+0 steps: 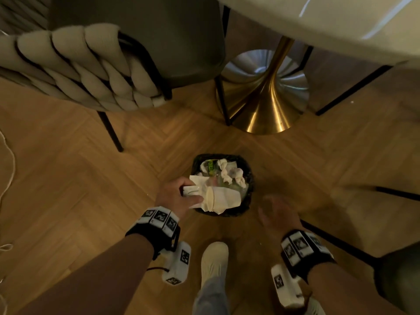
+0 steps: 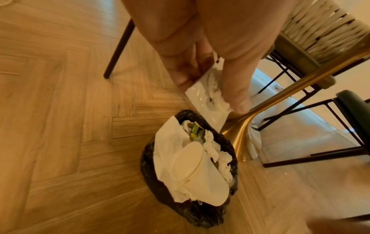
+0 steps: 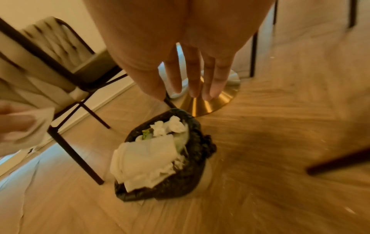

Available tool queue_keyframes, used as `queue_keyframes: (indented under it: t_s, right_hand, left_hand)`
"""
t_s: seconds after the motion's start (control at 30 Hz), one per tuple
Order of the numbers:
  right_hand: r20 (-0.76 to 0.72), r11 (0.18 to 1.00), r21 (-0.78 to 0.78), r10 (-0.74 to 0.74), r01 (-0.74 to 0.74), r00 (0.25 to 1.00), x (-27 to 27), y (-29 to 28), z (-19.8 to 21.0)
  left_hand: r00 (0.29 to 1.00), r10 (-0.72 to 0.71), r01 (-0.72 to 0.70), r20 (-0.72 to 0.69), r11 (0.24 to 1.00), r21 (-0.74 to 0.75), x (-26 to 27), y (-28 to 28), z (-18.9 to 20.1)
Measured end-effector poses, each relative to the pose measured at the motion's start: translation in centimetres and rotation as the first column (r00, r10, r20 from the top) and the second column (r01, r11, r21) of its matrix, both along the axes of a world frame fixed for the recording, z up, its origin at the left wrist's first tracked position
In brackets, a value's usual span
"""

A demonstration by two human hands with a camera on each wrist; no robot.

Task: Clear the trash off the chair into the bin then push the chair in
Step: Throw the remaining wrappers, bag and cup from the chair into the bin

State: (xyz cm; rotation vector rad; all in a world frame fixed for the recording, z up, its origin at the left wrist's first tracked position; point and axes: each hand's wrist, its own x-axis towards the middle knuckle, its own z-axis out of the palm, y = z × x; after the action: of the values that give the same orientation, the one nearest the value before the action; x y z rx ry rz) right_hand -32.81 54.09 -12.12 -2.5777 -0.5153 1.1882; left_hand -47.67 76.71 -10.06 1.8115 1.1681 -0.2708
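Head view, left hand (image 1: 176,196) fingers pinching wrapper (image 1: 192,190), right hand (image 1: 278,212) blurred, fingers spread

A brass pedestal table base (image 1: 264,103) stands on herringbone wood floor (image 1: 68,178), white cord (image 1: 9,164) nearby.

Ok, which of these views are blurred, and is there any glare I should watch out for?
Head view: right hand smeared by motion, left hand and bin sharp; glare on the gold table base. Left wrist view: mostly sharp, the white wrapper in the fingers clear. Right wrist view: floor and chair streaked with blur.
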Motion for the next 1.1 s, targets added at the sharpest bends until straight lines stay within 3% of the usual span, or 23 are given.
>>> queue_keyframes:
  t_s: [0.3, 0.4, 0.5, 0.6, 0.7, 0.87, 1.1]
  right_hand:
    - [-0.237, 0.989, -0.150, -0.046, 0.010, 0.970, -4.8, -11.3, 1.9]
    - [-0.277, 0.991, -0.104, -0.105, 0.079, 0.955, -5.4, -12.9, 1.9]
    - [-0.275, 0.989, -0.099, -0.133, 0.110, 0.952, -5.5, -13.8, 2.3]
    - [-0.253, 0.992, -0.059, -0.127, 0.116, 0.959, -5.6, -14.0, 3.8]
    - [-0.255, 0.994, -0.068, -0.103, 0.088, 0.962, -5.5, -13.8, 6.9]
    - [-0.259, 0.985, -0.167, -0.085, 0.042, 0.962, -6.3, -15.3, 15.7]
    - [-0.167, 0.977, -0.167, -0.160, 0.132, 0.973, -10.7, -23.8, 28.7]
  left_hand:
    - [0.961, -0.225, 0.242, -0.159, 0.966, 0.093, 8.6, 0.3, -5.2]
    - [0.872, -0.416, 0.455, -0.257, 0.883, 0.115, 10.4, 0.4, -6.8]
    - [0.770, -0.510, 0.562, -0.383, 0.827, 0.030, 10.9, 0.7, -7.2]
    - [0.769, -0.502, 0.560, -0.395, 0.827, 0.040, 9.5, 1.7, -5.7]
    - [0.773, -0.519, 0.573, -0.365, 0.818, 0.053, 6.3, 2.1, -1.4]
    - [0.845, -0.461, 0.465, -0.272, 0.884, -0.054, -2.2, -0.2, 9.4]
    - [0.780, -0.555, 0.554, -0.289, 0.827, -0.095, -11.4, -7.2, 22.7]
